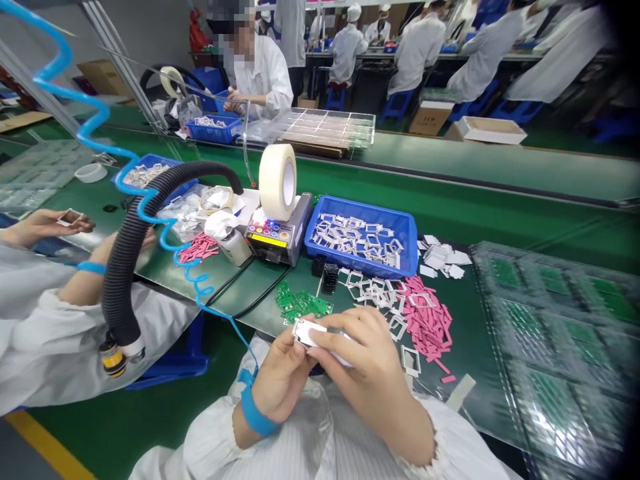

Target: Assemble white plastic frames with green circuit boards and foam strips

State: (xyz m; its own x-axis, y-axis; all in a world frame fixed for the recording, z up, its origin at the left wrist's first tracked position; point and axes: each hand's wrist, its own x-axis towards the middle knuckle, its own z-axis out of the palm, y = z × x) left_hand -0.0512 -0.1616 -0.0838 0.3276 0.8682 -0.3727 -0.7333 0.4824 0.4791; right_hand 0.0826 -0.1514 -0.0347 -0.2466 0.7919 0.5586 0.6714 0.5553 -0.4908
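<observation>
A small white rectangular part with a dark edge (311, 333) is held up in front of my chest between both hands. My left hand (280, 377), with a blue strap at the wrist, grips its left end between thumb and fingers. From the other side my right hand (367, 357) has its thumb and fingers closed on the same part, covering much of it. Just beyond lie green circuit boards (303, 303) in a loose heap. Beside my right hand are white frames (375, 293) and a pile of pink strips (430, 320).
A blue bin (413, 243) holds many white frames. Left of it, a tape roll (273, 183) sits on a grey machine (273, 250). A coiled blue cord (200, 290) and black hose (117, 267) hang at left. Clear trays (493, 320) lie right. A co-worker's hand (47, 227) is at left.
</observation>
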